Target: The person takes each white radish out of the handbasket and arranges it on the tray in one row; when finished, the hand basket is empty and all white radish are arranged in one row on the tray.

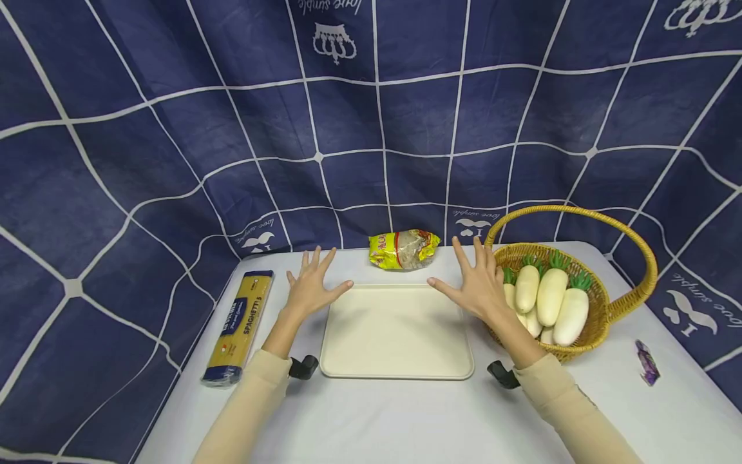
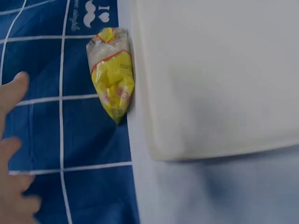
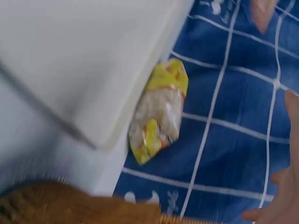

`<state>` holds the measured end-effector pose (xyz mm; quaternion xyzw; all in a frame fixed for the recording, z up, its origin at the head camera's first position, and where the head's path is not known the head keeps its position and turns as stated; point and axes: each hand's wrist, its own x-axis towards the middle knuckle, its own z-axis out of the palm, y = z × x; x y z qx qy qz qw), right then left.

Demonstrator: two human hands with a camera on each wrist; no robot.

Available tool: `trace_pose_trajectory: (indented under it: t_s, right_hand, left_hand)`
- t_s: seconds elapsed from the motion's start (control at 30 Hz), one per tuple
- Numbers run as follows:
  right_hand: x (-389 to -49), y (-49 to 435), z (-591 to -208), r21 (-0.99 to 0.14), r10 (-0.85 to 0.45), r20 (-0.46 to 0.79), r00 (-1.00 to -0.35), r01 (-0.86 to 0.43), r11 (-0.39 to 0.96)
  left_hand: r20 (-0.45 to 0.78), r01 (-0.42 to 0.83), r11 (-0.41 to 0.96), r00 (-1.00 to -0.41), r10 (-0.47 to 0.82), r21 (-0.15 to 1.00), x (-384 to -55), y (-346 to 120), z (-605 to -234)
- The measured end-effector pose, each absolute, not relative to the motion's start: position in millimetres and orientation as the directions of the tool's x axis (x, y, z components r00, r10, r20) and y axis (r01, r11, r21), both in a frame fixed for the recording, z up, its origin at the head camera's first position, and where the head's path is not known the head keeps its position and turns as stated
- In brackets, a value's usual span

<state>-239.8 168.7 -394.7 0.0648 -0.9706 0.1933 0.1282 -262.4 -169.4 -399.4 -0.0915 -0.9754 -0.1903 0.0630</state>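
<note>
My left hand [image 1: 310, 290] is held up with spread fingers above the left edge of a cream rectangular tray [image 1: 397, 332], holding nothing. On the other side, my right hand [image 1: 478, 287] is likewise raised with fingers apart, between the tray and a wicker basket [image 1: 603, 316]. White radishes [image 1: 552, 296] with green tops fill the basket, and the right forearm covers part of it. Behind the tray lies a yellow and clear plastic bag [image 1: 404, 249], also visible in the left wrist view and the right wrist view. Its contents look greyish.
A pack of spaghetti [image 1: 240, 325] lies along the table's left side. Near the right edge is a small purple wrapped item [image 1: 646, 363]. The basket's tall handle [image 1: 643, 251] arches up over it. A dark blue checked cloth [image 1: 406, 116] hangs behind the white table [image 1: 388, 419].
</note>
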Motion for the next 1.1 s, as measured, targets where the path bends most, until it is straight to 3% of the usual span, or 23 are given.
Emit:
trace_pose_trajectory:
  t_s: [0.23, 0.47, 0.73, 1.1]
  right_hand:
    - [-224.4, 226.4, -385.5, -0.471, 0.007, 0.246, -0.969, -0.114, 0.875]
    - [-214.3, 289.2, -388.0, -0.530, 0.069, 0.191, -0.979, -0.044, 0.847]
    - [-207.5, 336.6, -402.2, -0.528, 0.113, 0.101, -0.988, 0.044, 0.848]
    - [-206.9, 357.5, -407.9, -0.554, 0.078, -0.113, -0.991, 0.128, 0.822]
  left_hand:
    - [0.013, 0.262, 0.800, -0.953, 0.303, 0.540, -257.8, -191.1, -414.8]
    - [-0.138, 0.225, 0.808, -0.926, 0.350, 0.545, -257.2, -204.7, -428.3]
    - [-0.327, 0.097, 0.846, -0.895, 0.305, 0.524, -257.9, -211.0, -444.1]
    - [-0.372, 0.086, 0.854, -0.874, 0.311, 0.512, -260.7, -213.8, -450.6]
